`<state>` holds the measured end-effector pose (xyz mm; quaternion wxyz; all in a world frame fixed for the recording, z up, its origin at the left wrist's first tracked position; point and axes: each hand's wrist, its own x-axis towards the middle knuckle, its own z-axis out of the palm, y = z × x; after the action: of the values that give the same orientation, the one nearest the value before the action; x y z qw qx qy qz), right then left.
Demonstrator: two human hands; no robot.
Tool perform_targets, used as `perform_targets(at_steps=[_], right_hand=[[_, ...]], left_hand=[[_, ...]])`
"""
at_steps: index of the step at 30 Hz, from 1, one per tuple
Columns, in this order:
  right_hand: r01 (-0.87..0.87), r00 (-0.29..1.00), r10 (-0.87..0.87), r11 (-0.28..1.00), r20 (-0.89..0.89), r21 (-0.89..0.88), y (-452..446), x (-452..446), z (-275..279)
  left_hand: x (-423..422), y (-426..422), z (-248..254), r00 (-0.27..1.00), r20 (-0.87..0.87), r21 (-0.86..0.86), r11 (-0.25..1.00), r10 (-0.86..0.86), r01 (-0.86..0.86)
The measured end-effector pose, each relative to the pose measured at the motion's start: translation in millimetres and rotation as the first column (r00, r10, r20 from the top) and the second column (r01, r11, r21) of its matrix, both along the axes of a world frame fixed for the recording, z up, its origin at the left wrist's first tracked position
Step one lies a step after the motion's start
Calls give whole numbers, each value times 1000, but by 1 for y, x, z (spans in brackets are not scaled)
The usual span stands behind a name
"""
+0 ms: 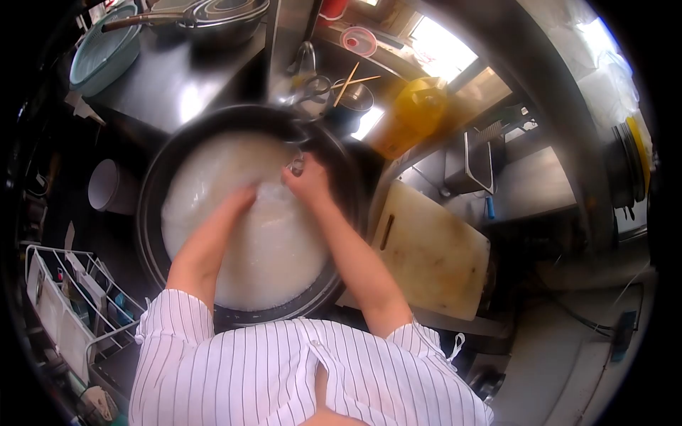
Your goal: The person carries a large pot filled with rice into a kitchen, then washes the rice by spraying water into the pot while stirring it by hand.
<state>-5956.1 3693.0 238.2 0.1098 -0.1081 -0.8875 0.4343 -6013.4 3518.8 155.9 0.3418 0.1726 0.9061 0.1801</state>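
Note:
A large dark round pot [151,234] stands in front of me, holding cloudy whitish liquid [273,266]. Near the middle of the liquid is my left hand [244,197], its fingers hidden under the surface. My right hand [309,182] is at the upper right inside the pot, its fingers closed around a small shiny metal object [297,166], whose full shape I cannot make out. Between the hands the surface looks rippled and foamy.
A stained cutting board [433,255] lies to the right, with a yellow container [415,113] behind it. Metal bowls [227,18] and a teal basin [106,53] are at the upper left. A white bucket [110,187] and wire rack [85,284] stand left.

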Motion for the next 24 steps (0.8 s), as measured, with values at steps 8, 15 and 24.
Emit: perform_targets(at_steps=[8, 15, 24], right_hand=[[52, 998, -52, 999, 24, -7, -4, -3, 4], [-20, 999, 20, 999, 25, -29, -7, -12, -4], [-39, 998, 38, 999, 52, 13, -15, -5, 11]], left_hand=[[7, -72, 15, 972, -206, -313, 949, -116, 47], [57, -160, -33, 668, -410, -409, 780, -620, 473], [129, -86, -35, 638, -27, -344, 607, -769, 717]])
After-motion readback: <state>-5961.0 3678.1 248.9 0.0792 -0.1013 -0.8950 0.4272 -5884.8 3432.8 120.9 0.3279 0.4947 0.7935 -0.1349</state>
